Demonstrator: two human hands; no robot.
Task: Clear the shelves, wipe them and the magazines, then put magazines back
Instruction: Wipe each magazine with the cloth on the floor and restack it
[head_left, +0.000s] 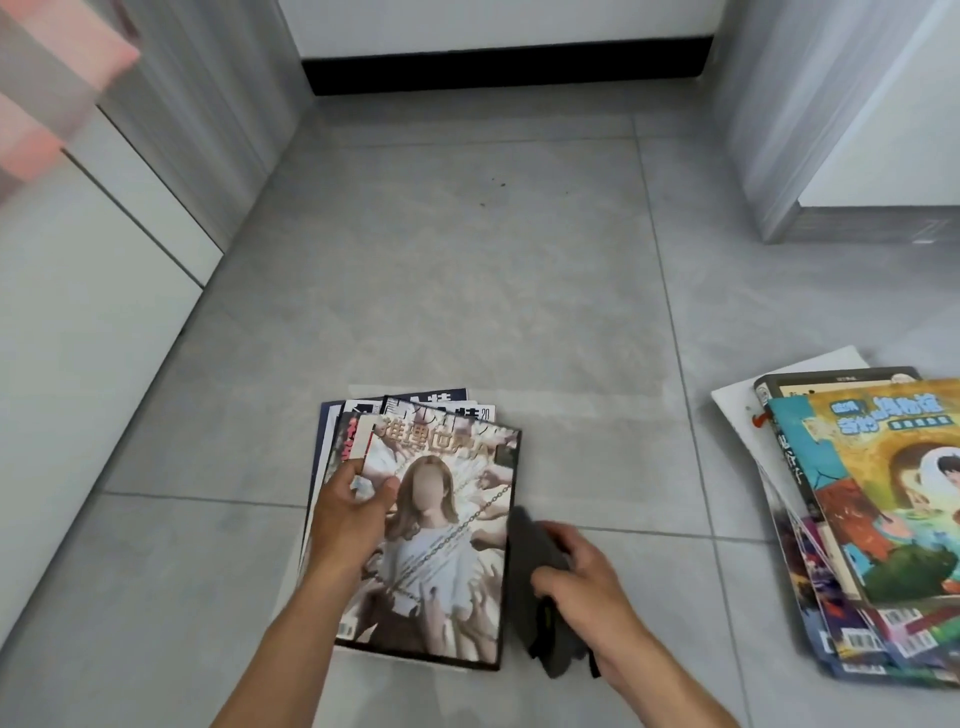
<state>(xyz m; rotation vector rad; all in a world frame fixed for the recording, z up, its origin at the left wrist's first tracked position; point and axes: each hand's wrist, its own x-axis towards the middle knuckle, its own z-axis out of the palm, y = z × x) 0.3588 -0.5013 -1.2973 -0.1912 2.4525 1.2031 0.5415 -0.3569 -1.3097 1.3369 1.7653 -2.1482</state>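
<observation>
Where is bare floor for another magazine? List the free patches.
Free: grey tiled floor beyond the left magazine stack, up to the black baseboard; also the strip between that stack and the colourful right stack. Crowded: near the left hand on the top cover, and the right hand gripping the dark grey cloth.

The floor is pale grey tile with thin grout lines and a few dark specks toward the far side. A fanned stack of magazines lies on it near the middle, with a dark grey cloth just to its right. Another stack of magazines lies well apart at the right edge.
</observation>
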